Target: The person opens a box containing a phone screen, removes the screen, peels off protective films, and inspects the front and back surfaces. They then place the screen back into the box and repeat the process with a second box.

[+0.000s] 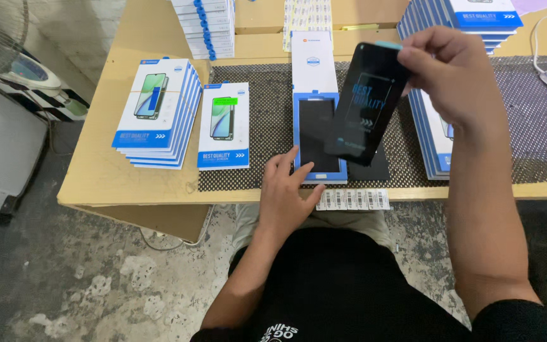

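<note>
Left hand (286,193) flat on open blue tray (320,136), right hand (451,73) pinching black screen panel (365,104), barcode strip (352,199) beside.

The right hand (454,73) covers the black screen panel's (365,104) top corner, and the upper box stacks (460,19) are cut off.
</note>
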